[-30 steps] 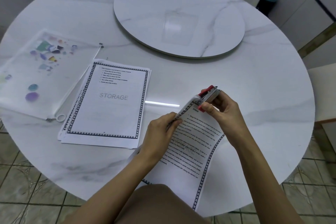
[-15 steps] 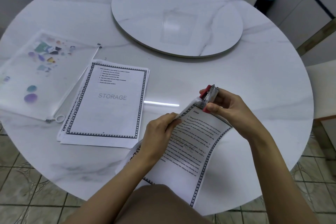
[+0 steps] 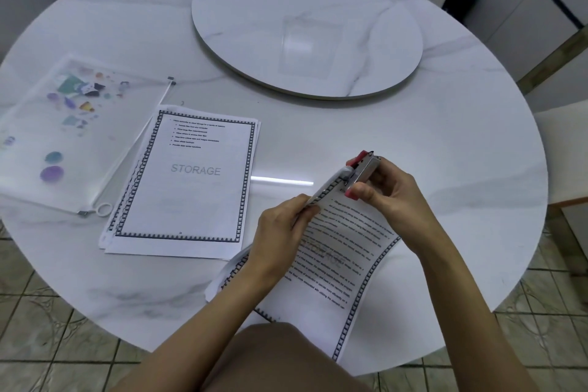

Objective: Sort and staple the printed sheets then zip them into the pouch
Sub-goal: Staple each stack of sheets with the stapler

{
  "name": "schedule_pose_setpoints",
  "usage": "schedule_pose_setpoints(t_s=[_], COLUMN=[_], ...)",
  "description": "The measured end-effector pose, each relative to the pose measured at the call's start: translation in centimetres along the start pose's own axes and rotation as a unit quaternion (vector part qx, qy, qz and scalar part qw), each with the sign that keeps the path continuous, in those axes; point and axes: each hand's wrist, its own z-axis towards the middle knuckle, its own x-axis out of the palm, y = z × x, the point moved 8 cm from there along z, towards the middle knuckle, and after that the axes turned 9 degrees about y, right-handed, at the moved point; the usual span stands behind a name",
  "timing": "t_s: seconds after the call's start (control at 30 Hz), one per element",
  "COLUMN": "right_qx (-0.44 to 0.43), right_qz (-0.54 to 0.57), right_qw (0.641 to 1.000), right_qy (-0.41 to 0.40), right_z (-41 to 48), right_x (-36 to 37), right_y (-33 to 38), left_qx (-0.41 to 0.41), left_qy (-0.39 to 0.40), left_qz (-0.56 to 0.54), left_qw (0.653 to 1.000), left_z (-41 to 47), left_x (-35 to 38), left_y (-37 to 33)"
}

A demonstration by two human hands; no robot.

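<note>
There are two groups of printed sheets, one stapler, one pouch and two hands. The first group, the flat stack (image 3: 191, 181), lies on the round table (image 3: 445, 153) of white marble with grey veins. Its top page has a dark patterned border and the word STORAGE, and the pages below are a little shifted. The second group, the held sheets (image 3: 343, 264), curves up from the near edge of the table, with the same border and dense lines of text.

The left hand (image 3: 280, 232) pinches the left edge of the held sheets between thumb and fingers. The right hand (image 3: 391, 197) is curled round the small stapler (image 3: 362, 169), red plastic and shiny metal, which bites the upper corner of these sheets.

The pouch (image 3: 57, 137) is flat, milky translucent plastic with small coloured prints, and lies left of the flat stack, touching it. Its zipper has one white ring pull (image 3: 104, 209). One round marble turntable (image 3: 305, 35) sits further back.
</note>
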Motion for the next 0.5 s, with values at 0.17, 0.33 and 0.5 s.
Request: schedule_pose_setpoints(t_s=[0.17,0.33,0.5], right_qx=[-0.009,-0.017,-0.019], right_qz=[-0.002,-0.019,-0.015], right_qw=[1.0,0.999,0.999], right_qy=[-0.028,-0.026,-0.036], right_z=[-0.05,-0.12,0.12], right_x=[0.15,0.29,0.6], right_y=[-0.32,-0.18,-0.19], left_qx=[-0.01,-0.019,-0.018], left_qy=[0.001,-0.001,-0.004], left_qz=[-0.003,0.006,-0.005], left_qw=[1.0,1.0,1.0], left_z=[0.0,0.06,0.09], left_x=[0.0,-0.05,-0.07], left_y=[0.03,-0.15,-0.19])
